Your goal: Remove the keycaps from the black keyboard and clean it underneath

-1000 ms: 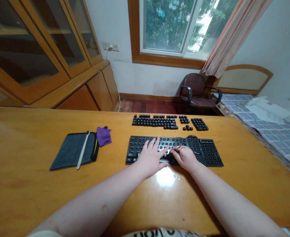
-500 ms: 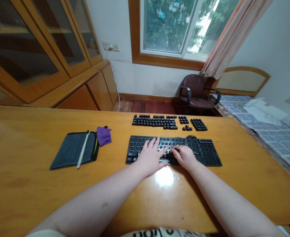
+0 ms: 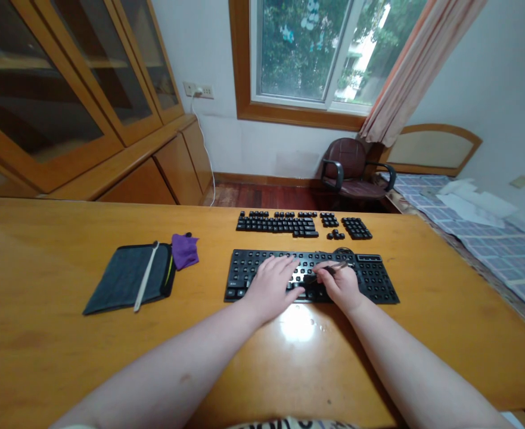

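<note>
A black keyboard [image 3: 378, 285] lies on the desk, most of its keys bare stems, with some keycaps still on the lower left rows. My left hand [image 3: 271, 283] rests flat on its middle, fingers stretched out and the thumb apart, covering part of the keys. My right hand [image 3: 340, 286] is closed in a pinch just right of it, over the lower middle of the keyboard. It grips a thin dark tool, apparently a keycap puller [image 3: 343, 264], whose far end sticks out behind the fingers. Its tip is near a dark keycap [image 3: 309, 279]; whether they touch I cannot tell.
Removed keycaps [image 3: 275, 224] lie in keyboard order behind the keyboard, near the desk's far edge. To the left are a dark zip pouch [image 3: 126, 277], a pale stick-like tool [image 3: 146, 277] on it and a purple cloth [image 3: 185, 250]. A chair [image 3: 349, 164] stands beyond the desk.
My left hand's fingers have drawn together from a wider spread. My right hand has tilted and shifted slightly right, and more of the dark tool shows. The view has shifted slightly.
</note>
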`<action>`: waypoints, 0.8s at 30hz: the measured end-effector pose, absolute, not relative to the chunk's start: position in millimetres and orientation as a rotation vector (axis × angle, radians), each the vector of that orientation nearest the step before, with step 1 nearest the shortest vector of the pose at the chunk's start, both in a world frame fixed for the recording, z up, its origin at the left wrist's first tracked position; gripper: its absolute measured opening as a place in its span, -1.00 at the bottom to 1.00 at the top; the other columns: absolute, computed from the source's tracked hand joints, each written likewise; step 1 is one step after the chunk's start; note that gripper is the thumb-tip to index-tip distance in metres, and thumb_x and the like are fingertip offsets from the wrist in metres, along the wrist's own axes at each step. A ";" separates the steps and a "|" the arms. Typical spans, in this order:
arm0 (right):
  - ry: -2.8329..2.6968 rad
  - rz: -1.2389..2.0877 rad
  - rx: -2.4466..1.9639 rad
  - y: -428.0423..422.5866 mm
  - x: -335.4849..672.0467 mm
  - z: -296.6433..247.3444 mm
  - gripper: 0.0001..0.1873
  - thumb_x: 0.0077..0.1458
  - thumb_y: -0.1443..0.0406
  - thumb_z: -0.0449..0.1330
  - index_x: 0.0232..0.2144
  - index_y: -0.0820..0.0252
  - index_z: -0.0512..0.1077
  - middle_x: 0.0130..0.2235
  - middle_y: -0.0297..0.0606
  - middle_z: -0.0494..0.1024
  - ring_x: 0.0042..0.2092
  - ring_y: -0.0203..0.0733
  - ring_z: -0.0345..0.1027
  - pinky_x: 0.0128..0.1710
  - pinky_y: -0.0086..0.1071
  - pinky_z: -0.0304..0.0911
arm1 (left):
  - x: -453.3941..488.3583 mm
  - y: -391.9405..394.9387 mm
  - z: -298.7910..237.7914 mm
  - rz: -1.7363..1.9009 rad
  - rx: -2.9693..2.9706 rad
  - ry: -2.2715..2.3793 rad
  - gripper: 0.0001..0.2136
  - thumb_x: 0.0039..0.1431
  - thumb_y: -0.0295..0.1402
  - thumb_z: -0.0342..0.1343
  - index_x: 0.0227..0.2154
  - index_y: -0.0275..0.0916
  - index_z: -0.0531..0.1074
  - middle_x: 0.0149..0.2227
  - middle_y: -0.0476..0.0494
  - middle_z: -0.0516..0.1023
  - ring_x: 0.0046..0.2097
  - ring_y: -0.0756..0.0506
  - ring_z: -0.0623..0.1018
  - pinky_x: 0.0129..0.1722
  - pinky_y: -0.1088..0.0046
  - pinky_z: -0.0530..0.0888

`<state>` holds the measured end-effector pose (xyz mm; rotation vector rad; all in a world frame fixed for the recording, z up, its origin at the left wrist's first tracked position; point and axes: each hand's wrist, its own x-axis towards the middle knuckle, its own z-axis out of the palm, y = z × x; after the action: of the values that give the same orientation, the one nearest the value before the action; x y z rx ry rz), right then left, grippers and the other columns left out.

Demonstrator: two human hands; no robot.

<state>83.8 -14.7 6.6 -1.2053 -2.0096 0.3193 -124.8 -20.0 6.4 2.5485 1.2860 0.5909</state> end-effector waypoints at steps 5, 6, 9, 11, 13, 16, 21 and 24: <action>-2.005 0.376 -1.070 -18.2 82.5 5.5 -0.77 0.16 0.26 0.03 -0.38 0.18 0.47 -0.58 -0.32 0.49 -0.56 -0.28 0.36 -0.50 -0.43 0.29 | -124.8 -18.9 11.9 0.771 2.428 1.086 -0.67 0.08 -0.24 0.15 -0.07 -0.16 0.38 -0.10 -0.08 0.53 -0.06 -0.12 0.45 0.02 0.26 0.27; -2.002 0.387 -1.044 -18.8 81.6 4.9 -0.77 0.16 0.25 0.04 -0.38 0.19 0.47 -0.57 -0.31 0.50 -0.55 -0.28 0.36 -0.50 -0.43 0.30 | -124.8 -18.6 12.2 0.780 2.410 1.077 -0.71 0.08 -0.26 0.16 -0.12 -0.16 0.41 -0.14 -0.07 0.54 -0.09 -0.12 0.46 -0.01 0.27 0.29; -2.003 0.417 -0.975 -19.6 78.9 4.0 -0.79 0.16 0.24 0.07 -0.39 0.18 0.47 -0.53 -0.29 0.52 -0.51 -0.27 0.39 -0.47 -0.41 0.31 | -125.1 -17.6 11.9 0.791 2.371 1.070 -0.81 0.09 -0.29 0.14 -0.21 -0.16 0.45 -0.20 -0.06 0.56 -0.12 -0.11 0.48 -0.06 0.29 0.31; -2.029 0.426 -0.915 -18.9 77.8 4.3 -0.78 0.17 0.20 0.08 -0.38 0.17 0.47 -0.51 -0.27 0.52 -0.48 -0.26 0.40 -0.44 -0.40 0.32 | -125.3 -16.9 10.8 0.802 2.353 1.071 -0.82 0.09 -0.31 0.14 -0.22 -0.16 0.46 -0.21 -0.06 0.57 -0.13 -0.11 0.49 -0.08 0.30 0.32; -2.068 0.432 -0.848 -17.7 77.2 5.2 -0.74 0.17 0.15 0.07 -0.35 0.16 0.47 -0.50 -0.26 0.53 -0.45 -0.25 0.41 -0.42 -0.39 0.32 | -125.4 -16.1 9.2 0.807 2.344 1.075 -0.83 0.08 -0.32 0.14 -0.24 -0.17 0.47 -0.22 -0.06 0.57 -0.14 -0.12 0.49 -0.09 0.30 0.33; -2.122 0.455 -0.767 -16.2 76.5 6.2 -0.69 0.17 0.09 0.05 -0.32 0.15 0.48 -0.48 -0.25 0.54 -0.42 -0.24 0.41 -0.39 -0.38 0.31 | -125.7 -15.0 6.8 0.803 2.339 1.084 -0.83 0.08 -0.34 0.12 -0.24 -0.18 0.48 -0.22 -0.07 0.58 -0.15 -0.12 0.50 -0.10 0.30 0.34; -2.162 0.496 -0.753 -15.3 75.3 3.9 -0.71 0.19 0.12 0.04 -0.30 0.15 0.47 -0.47 -0.26 0.53 -0.42 -0.26 0.39 -0.39 -0.39 0.29 | -125.7 -14.2 5.9 0.786 2.328 1.072 -0.78 0.08 -0.41 0.11 -0.19 -0.18 0.47 -0.18 -0.08 0.58 -0.14 -0.13 0.51 -0.08 0.29 0.35; -2.147 0.480 -0.782 -14.7 75.5 2.0 -0.74 0.19 0.15 0.05 -0.28 0.14 0.47 -0.45 -0.26 0.53 -0.41 -0.26 0.39 -0.38 -0.38 0.28 | -126.0 -13.8 6.7 0.817 2.289 1.047 -0.76 0.10 -0.41 0.09 -0.14 -0.15 0.45 -0.13 -0.07 0.57 -0.11 -0.12 0.51 -0.06 0.28 0.35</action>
<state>75.5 -14.7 2.0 -0.7824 -2.1472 0.4799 -126.0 -13.8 6.7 2.2887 1.0471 0.8165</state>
